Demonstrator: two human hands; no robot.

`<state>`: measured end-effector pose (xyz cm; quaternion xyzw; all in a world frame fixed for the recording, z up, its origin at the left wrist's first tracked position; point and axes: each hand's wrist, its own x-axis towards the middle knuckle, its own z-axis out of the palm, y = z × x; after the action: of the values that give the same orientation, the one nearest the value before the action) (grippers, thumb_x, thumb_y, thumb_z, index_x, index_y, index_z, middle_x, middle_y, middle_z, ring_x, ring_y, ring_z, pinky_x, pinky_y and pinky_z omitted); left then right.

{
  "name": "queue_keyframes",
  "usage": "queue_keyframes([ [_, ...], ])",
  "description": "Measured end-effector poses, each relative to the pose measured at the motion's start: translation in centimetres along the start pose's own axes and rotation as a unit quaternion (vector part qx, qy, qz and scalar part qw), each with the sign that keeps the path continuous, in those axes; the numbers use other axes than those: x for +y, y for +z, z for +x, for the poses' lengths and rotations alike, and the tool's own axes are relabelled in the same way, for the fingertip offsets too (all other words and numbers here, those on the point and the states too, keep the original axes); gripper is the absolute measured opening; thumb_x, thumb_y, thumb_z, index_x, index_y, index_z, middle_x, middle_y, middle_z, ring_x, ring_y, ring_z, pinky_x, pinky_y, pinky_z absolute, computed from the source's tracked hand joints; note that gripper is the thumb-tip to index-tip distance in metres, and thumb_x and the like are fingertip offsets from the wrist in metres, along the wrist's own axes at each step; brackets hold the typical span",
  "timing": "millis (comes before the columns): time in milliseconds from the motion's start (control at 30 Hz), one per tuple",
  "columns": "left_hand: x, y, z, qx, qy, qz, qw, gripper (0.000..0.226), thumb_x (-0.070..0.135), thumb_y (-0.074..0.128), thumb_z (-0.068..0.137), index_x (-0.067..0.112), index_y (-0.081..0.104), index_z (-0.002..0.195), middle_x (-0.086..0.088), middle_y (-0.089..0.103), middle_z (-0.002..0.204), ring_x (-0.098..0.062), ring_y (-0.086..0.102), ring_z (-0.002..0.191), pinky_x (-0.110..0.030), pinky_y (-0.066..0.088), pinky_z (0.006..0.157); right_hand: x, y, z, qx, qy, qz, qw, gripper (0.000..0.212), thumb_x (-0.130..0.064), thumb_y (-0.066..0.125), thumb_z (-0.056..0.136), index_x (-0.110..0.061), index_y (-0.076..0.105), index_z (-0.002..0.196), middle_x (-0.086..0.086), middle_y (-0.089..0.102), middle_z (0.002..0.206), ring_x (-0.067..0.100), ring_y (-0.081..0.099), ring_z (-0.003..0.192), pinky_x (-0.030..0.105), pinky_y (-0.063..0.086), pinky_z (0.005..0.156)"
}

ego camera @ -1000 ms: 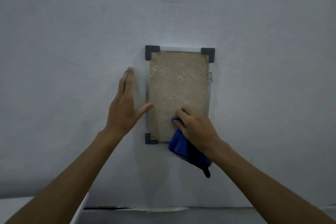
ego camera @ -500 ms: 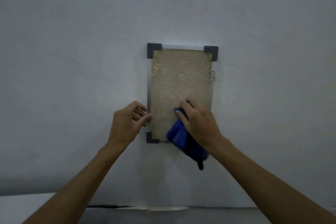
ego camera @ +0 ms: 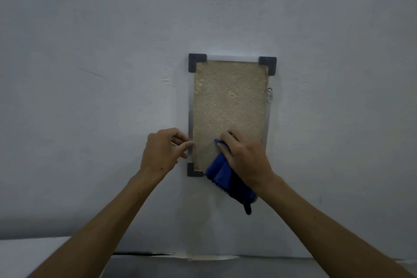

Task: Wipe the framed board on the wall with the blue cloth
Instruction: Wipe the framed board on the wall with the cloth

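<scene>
A tall framed board point(ego camera: 229, 106) with a tan, rough surface, a thin metal frame and black corner pieces hangs on the pale wall. My right hand point(ego camera: 244, 157) presses a blue cloth point(ego camera: 222, 174) against the board's lower right part. The cloth hangs below the frame and hides the bottom right corner. My left hand point(ego camera: 163, 150) has its fingers curled and pinches the frame's left edge just above the bottom left corner.
The pale wall point(ego camera: 90, 74) fills almost the whole view. A small metal hook point(ego camera: 269, 95) sits on the frame's right edge. A white ledge point(ego camera: 33, 248) runs along the bottom left, with a grey surface point(ego camera: 203, 268) below.
My left hand went from flat on the wall beside the frame to curled, gripping the frame's left edge lower down. My right hand with the cloth shifted slightly up the board.
</scene>
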<state>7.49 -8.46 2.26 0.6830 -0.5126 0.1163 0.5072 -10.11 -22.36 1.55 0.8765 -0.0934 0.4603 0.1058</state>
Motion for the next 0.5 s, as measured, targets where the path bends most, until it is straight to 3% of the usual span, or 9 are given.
queue_keyframes([
  [167, 0.5, -0.5, 0.8, -0.022, -0.019, 0.033, 0.999, 0.020, 0.030, 0.079, 0.084, 0.011, 0.075, 0.089, -0.002, 0.076, 0.076, -0.006, 0.072, 0.058, -0.033, 0.064, 0.060, -0.8, 1.2, -2.2, -0.201, -0.111, -0.013, 0.973, 0.010, -0.020, 0.057, 0.099, -0.013, 0.064, 0.097, 0.001, 0.060, 0.100, 0.013, 0.058, 0.075, 0.032, 0.057, 0.068],
  [233, 0.6, -0.6, 1.0, -0.036, -0.024, 0.039, 0.998, 0.021, 0.030, 0.079, 0.084, 0.011, 0.075, 0.089, -0.002, 0.076, 0.076, -0.006, 0.073, 0.058, -0.035, 0.064, 0.062, -0.6, 0.8, -1.3, -0.180, -0.102, -0.019, 0.978, 0.012, -0.021, 0.057, 0.099, -0.013, 0.065, 0.097, 0.002, 0.060, 0.100, 0.015, 0.058, 0.075, 0.033, 0.056, 0.067],
  [400, 0.7, -0.8, 1.3, -0.051, -0.032, 0.052, 0.997, 0.021, 0.031, 0.078, 0.084, 0.011, 0.075, 0.090, -0.002, 0.076, 0.077, -0.006, 0.073, 0.060, -0.036, 0.065, 0.065, -0.1, -0.4, 1.4, 0.018, -0.002, 0.002, 1.000, 0.012, -0.020, 0.058, 0.099, -0.013, 0.059, 0.089, -0.001, 0.056, 0.090, 0.009, 0.048, 0.066, 0.021, 0.046, 0.057],
  [500, 0.7, -0.9, 1.3, -0.054, -0.031, 0.054, 0.997, 0.020, 0.031, 0.079, 0.084, 0.012, 0.075, 0.087, -0.001, 0.076, 0.075, -0.006, 0.073, 0.058, -0.037, 0.065, 0.065, -0.7, 1.0, -0.7, -0.055, -0.054, -0.003, 0.997, 0.012, -0.020, 0.056, 0.101, -0.014, 0.062, 0.093, -0.001, 0.058, 0.093, 0.008, 0.050, 0.069, 0.024, 0.050, 0.061],
])
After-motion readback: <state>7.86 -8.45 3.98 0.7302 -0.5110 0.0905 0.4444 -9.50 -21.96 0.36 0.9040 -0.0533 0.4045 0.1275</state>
